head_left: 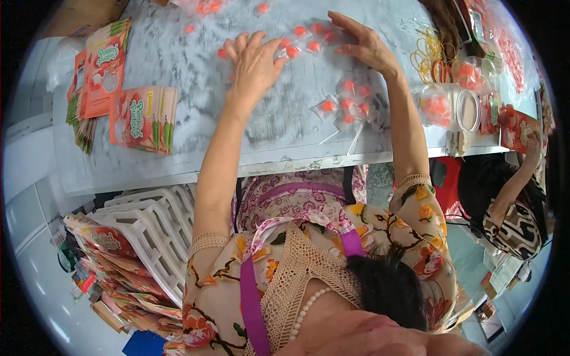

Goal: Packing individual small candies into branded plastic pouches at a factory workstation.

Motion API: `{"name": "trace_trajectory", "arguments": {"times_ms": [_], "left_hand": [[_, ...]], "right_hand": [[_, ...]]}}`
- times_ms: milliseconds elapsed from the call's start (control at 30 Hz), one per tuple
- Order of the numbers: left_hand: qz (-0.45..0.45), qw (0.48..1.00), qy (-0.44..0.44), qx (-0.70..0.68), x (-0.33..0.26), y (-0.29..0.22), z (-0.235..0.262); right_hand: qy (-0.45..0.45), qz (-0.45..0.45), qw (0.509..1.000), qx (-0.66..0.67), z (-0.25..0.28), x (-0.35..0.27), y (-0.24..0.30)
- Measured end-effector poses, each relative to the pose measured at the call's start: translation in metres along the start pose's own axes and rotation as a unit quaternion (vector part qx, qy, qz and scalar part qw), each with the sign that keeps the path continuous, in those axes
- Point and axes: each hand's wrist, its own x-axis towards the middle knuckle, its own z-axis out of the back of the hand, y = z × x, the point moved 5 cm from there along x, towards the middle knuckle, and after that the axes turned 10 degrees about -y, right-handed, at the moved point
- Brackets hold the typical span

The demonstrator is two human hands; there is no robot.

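My left hand [254, 62] lies palm down on the grey table [178, 160], fingers spread, touching red wrapped lollipops [300, 40] scattered at the far middle. My right hand [363, 43] rests flat just right of them, fingers apart over the same candies. Neither hand grips anything. A second cluster of wrapped lollipops [347, 104] with white sticks lies between my forearms, close to my right wrist.
Stacks of red and green printed pouches [142, 118] lie at the table's left. Yellow rubber bands [426, 54] and clear jars of red candy [448, 107] sit right. A white plastic crate [154, 231] and more pouches [113, 261] are below left. Another person [513, 207] sits right.
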Motion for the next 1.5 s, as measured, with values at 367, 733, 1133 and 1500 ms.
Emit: {"name": "trace_trajectory", "arguments": {"times_ms": [367,733,1133,1500], "left_hand": [[0.090,0.991,0.054,-0.079,-0.005,0.032,0.013],[0.111,0.981,0.081,-0.134,-0.003,0.068,0.007],[0.159,0.924,0.120,-0.326,0.061,-0.021,-0.020],[0.207,0.936,0.061,-0.279,0.028,0.027,0.016]], "right_hand": [[-0.124,-0.040,0.964,0.230,0.012,-0.008,-0.009],[-0.177,-0.098,0.932,0.299,0.020,-0.017,-0.018],[-0.214,-0.097,0.910,0.342,0.017,-0.016,-0.025],[-0.223,-0.082,0.912,0.334,0.020,-0.020,-0.023]]}}
